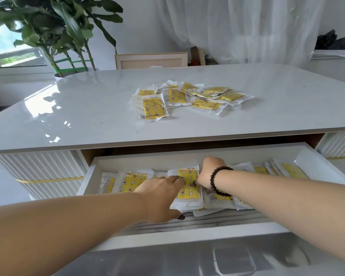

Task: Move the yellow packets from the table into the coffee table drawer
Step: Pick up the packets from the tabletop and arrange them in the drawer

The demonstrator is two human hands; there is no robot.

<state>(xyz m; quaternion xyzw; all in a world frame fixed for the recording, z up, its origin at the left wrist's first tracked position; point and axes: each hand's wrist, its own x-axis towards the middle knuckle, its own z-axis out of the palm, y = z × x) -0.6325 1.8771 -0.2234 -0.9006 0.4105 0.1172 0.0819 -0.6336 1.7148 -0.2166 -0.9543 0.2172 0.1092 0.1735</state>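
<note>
Several yellow packets (189, 98) lie in a loose heap on the white coffee table top (88, 108). Below it the drawer (187, 156) stands pulled out, with more yellow packets inside. My left hand (163, 196) reaches into the drawer, its fingers laid on top of a yellow packet (188, 193) on a small stack and its thumb at the stack's near edge. My right hand (209, 172), with a dark bead bracelet on the wrist, is curled over the right edge of that same packet. Its fingertips are hidden.
A potted plant (64, 32) stands behind the table at the back left. A wooden frame (150, 60) leans behind the far edge, with white curtains (247, 26) beyond. The drawer's front panel (187, 234) lies close under my arms.
</note>
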